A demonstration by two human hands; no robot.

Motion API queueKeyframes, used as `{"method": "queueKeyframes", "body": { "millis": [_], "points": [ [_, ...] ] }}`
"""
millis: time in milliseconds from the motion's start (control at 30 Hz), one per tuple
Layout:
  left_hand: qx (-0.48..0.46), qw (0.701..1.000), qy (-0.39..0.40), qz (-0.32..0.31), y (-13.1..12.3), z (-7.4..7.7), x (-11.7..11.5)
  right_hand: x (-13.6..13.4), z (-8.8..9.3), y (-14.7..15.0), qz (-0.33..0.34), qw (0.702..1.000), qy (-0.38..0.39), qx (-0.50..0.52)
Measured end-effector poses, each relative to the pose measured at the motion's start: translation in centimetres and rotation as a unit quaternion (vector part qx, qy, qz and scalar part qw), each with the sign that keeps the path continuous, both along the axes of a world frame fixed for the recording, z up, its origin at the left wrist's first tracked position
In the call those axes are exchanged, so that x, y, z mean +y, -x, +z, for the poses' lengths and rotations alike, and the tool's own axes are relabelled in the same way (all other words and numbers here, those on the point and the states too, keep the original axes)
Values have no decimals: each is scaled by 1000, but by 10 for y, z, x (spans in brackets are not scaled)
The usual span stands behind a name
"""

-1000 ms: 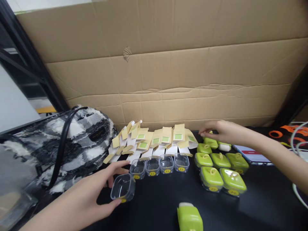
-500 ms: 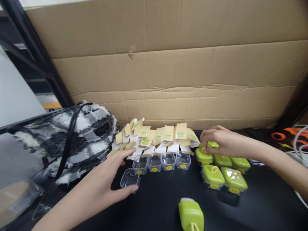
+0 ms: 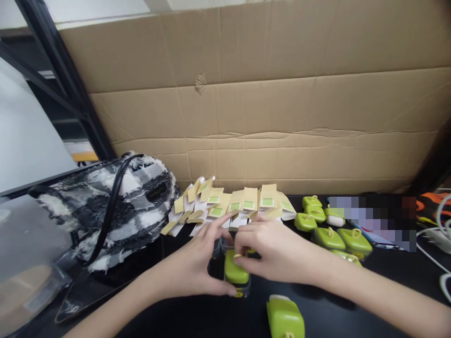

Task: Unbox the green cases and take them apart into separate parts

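In the middle of the black table my right hand (image 3: 266, 246) pinches a small glossy green case (image 3: 235, 267) by its pale yellow loop. The case sits in the mouth of a clear plastic box (image 3: 243, 290) with a yellow sticker. My left hand (image 3: 192, 265) is around that box, thumb at its near side and fingers behind. Other clear boxes (image 3: 214, 249) stand just beyond, mostly hidden by my hands. Closer to me lies another green case (image 3: 285, 317) on its side, a whitish part showing at its far end.
Folded kraft cartons with green labels (image 3: 248, 199) lie in a row behind. Several green cases (image 3: 329, 238) stand at the right. A fluffy black-and-white bag (image 3: 141, 188) is at the left, and a cardboard wall (image 3: 264, 117) closes the back. White cables (image 3: 439, 249) lie far right.
My right hand has come from the group at the right to the middle with a green case. My left hand has moved right and now grips a clear box.
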State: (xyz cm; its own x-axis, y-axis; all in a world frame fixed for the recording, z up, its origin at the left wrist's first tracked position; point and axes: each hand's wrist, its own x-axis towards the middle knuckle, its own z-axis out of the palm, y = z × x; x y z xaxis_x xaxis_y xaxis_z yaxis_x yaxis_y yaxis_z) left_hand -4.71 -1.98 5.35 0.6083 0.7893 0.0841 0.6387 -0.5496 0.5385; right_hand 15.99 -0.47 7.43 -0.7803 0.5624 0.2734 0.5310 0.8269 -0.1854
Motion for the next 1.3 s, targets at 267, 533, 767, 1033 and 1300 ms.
{"method": "queueKeyframes", "body": {
  "millis": [267, 533, 767, 1033, 1300],
  "points": [
    [-3, 1000, -17, 11, 0, -21, -4, -10, 2, 1, 12, 999, -17, 41],
    [38, 998, -40, 15, 5, -4, -11, 7, 48, -83, -147, 988, 32, 40],
    [90, 993, -73, -24, 11, -2, -6, 39, 24, -121, -187, 976, 76, -77],
    [87, 994, -64, -10, 14, -4, -8, 45, 12, -125, -178, 963, 149, -134],
    [88, 995, -49, -3, 13, -2, -4, 20, 14, -126, -170, 962, 157, -147]
  ]
}}
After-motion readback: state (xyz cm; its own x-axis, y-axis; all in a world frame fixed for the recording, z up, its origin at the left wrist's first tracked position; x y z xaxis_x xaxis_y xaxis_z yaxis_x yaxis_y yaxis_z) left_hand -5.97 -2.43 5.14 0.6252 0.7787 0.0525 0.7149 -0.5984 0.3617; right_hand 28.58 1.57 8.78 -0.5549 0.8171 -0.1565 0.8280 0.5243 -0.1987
